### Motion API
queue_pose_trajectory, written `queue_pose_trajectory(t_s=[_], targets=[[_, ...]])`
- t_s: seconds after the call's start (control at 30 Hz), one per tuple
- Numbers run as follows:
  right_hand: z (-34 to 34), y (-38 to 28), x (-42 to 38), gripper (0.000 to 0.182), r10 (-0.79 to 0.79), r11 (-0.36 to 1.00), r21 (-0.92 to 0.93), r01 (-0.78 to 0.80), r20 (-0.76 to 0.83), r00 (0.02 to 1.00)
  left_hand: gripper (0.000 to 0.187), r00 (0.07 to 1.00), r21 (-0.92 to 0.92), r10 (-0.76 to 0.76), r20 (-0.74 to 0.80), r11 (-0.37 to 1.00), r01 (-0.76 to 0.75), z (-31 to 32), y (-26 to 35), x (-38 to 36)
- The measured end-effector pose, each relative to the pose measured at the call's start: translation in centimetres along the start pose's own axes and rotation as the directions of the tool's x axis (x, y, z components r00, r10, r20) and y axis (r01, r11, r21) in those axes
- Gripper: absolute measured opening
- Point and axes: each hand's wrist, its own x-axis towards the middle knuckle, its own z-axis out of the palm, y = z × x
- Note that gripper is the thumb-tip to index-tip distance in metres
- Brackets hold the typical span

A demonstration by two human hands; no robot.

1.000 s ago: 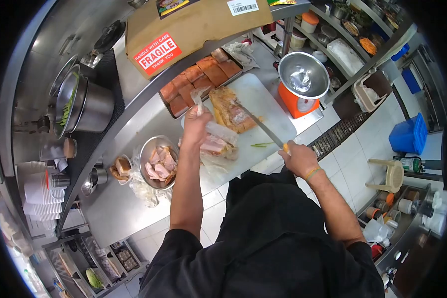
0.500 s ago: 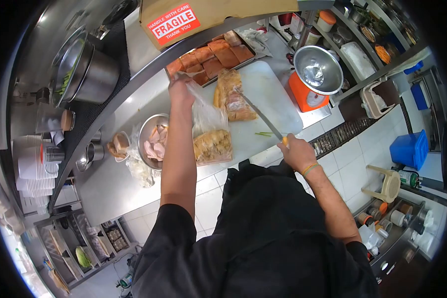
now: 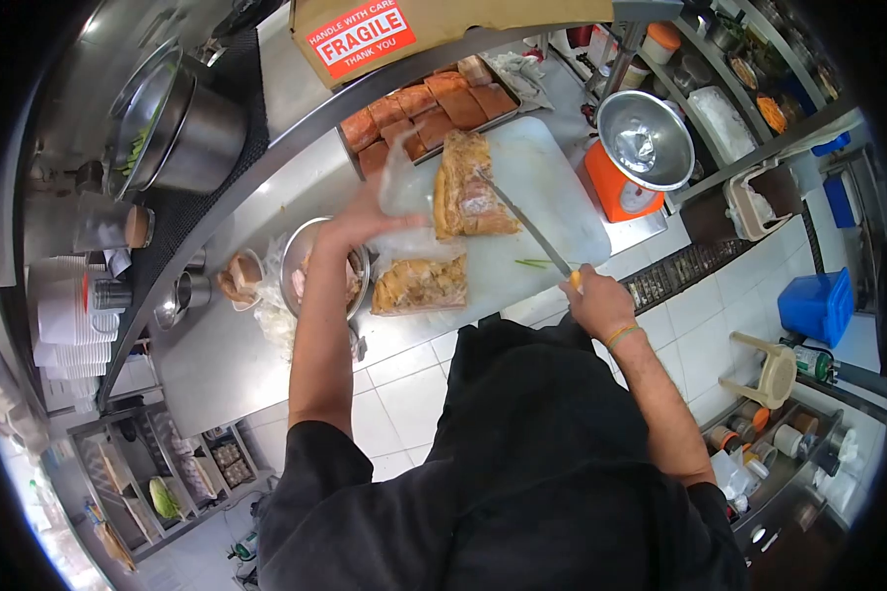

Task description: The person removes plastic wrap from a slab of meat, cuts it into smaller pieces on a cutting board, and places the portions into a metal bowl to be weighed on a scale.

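My right hand (image 3: 603, 303) grips a knife (image 3: 532, 229) by its yellow handle. The blade points up and left, its tip on a browned slab of meat (image 3: 463, 187) lying on the white cutting board (image 3: 552, 187). My left hand (image 3: 361, 221) is blurred, over the counter left of that slab, its fingers stretched to the right. Clear plastic film (image 3: 396, 179), also blurred, is beside those fingers. A second browned piece of meat (image 3: 420, 286) lies at the board's lower left. My left forearm partly covers a steel bowl (image 3: 291, 258) with pale meat pieces.
Behind the board is a tray of orange-red meat blocks (image 3: 434, 103). An orange scale (image 3: 621, 187) carries a steel bowl (image 3: 646, 138) at right. A cardboard box (image 3: 473, 18) rests on the overhead shelf. Green stems (image 3: 532, 263) lie near the knife.
My left hand has come down from near the meat tray, and the plastic film has pulled away from the lower meat piece. My right hand and knife have barely moved.
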Motion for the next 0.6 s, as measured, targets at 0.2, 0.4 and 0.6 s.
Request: queue_pose_trajectory(t_s=[0.2,0.4,0.6], targets=[[-0.1,-0.2,0.0,0.045,-0.001,1.000,0.013,0.001,0.005,1.000,0.128,0.892,0.238,0.042,0.451,0.957,-0.165,4.8,-3.8,0.9],[0.0,-0.1,-0.1,0.044,0.000,0.999,0.033,0.000,-0.008,1.000,0.067,0.872,0.072,-0.003,0.489,0.997,-0.036,5.3,-3.0,1.6],[0.4,0.9,-1.0,0.043,-0.042,0.998,0.046,0.045,-0.051,0.998,0.028,0.936,-0.192,-0.032,0.351,0.976,0.106,6.5,-5.4,2.8]])
